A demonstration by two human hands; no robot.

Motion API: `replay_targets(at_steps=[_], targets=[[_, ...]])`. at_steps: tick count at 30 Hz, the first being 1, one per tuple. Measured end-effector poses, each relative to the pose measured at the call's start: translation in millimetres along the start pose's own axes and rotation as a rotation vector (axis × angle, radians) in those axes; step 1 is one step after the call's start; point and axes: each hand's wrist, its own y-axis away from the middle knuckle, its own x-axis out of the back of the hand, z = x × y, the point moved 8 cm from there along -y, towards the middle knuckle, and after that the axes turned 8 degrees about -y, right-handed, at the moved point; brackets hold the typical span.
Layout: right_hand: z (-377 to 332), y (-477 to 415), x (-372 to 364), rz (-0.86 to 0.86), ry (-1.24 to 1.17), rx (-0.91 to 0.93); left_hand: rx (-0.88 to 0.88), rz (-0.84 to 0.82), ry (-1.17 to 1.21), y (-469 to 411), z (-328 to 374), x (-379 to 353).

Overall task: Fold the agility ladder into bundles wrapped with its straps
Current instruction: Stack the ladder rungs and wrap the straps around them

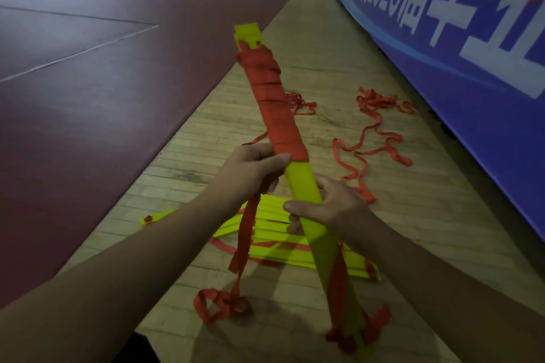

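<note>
Closest in, the right hand (327, 206) has its fingers curled tight round the bare yellow part of the bundle (299, 177), thumb lying across the top. Just above it, the left hand (253, 169) is closed on the bundle too, thumb pressed at the bottom edge of the red wrap. A loose strap (246, 233) dangles from under it to the wood floor (324, 82). The bundle tilts up and away. More yellow rungs (271, 214) lie flat underneath, and tangled straps (368, 132) lie further out by the blue banner (457, 91).
</note>
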Motion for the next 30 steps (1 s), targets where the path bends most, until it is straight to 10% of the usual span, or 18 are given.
replay_targets(at_steps=[5, 12, 20, 24, 30], targets=[[-1, 6, -11, -0.141, -0.187, -0.03, -0.014, 0.044, 0.095, -4, 3, 9], [11, -3, 7, 0.088, -0.059, 0.066, 0.042, 0.085, -0.261, -2, -4, 9], [6, 2, -8, -0.123, -0.202, -0.064, 0.032, -0.027, 0.194, -4, -3, 17], [2, 5, -12, -0.133, -0.325, 0.006, 0.014, -0.014, 0.029, -5, 2, 22], [2, -1, 2, 0.072, 0.095, 0.217, 0.092, 0.098, -0.147, 0, -4, 21]])
